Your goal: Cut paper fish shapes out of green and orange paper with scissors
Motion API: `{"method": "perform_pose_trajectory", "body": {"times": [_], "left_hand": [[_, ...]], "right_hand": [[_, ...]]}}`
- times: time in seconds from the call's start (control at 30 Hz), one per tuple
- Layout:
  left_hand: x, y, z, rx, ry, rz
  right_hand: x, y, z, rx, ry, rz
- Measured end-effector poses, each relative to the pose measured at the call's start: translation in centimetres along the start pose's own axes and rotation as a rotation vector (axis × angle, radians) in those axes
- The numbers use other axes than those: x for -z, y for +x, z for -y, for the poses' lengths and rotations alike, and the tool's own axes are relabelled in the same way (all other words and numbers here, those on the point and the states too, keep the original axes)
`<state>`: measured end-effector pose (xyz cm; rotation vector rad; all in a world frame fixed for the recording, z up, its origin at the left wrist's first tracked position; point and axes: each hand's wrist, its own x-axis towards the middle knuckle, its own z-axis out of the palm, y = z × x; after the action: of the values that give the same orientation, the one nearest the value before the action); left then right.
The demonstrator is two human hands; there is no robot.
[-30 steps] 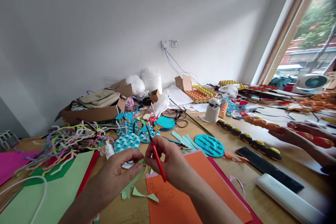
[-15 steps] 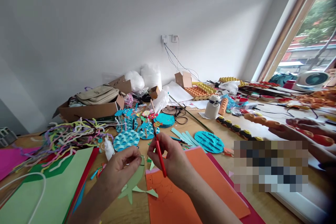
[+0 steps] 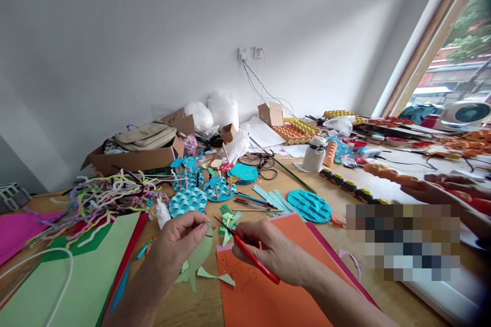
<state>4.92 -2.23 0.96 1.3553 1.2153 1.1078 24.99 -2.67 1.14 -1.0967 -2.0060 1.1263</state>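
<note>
Below left hand (image 3: 183, 241) and right hand (image 3: 264, 250): wooden surface (image 3: 192, 311).
Under right hand: orange sheet (image 3: 268, 301).
Right hand: curled round red-handled scissors (image 3: 256, 261), blades toward left hand.
Left hand: pinched tight on green paper cut-out (image 3: 201, 254), between both hands.

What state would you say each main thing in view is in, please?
Left hand: pinching cutout
Right hand: gripping scissors
Scissors: tips toward cutout
Orange paper: drawn on
Glue bottle: upright
Jar: upright
Bag: flap down
Carton: open
</note>
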Motion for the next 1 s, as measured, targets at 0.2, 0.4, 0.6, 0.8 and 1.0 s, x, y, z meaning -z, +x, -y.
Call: {"method": "perform_pose_trajectory", "body": {"times": [0.2,0.4,0.6,0.8,1.0], "left_hand": [[0.2,0.8,1.1,-0.008,-0.008,0.052],[0.0,0.3,0.8,-0.045,0.066,-0.009],[0.0,0.0,1.1,-0.084,0.092,0.013],[0.4,-0.2,0.7,-0.203,0.21,0.058],[0.7,-0.6,0.7,-0.268,0.237,0.059]], "right_hand": [[-0.4,-0.2,-0.4,0.008,-0.038,0.006],[-0.5,-0.7,-0.4,0.087,-0.26,-0.063],[-0.5,-1.1,0.4,0.152,-0.397,-0.105],[-0.4,-1.3,1.1,0.115,-0.526,-0.066],[-0.3,-1.6,1.2,0.105,-0.571,-0.035]]}}
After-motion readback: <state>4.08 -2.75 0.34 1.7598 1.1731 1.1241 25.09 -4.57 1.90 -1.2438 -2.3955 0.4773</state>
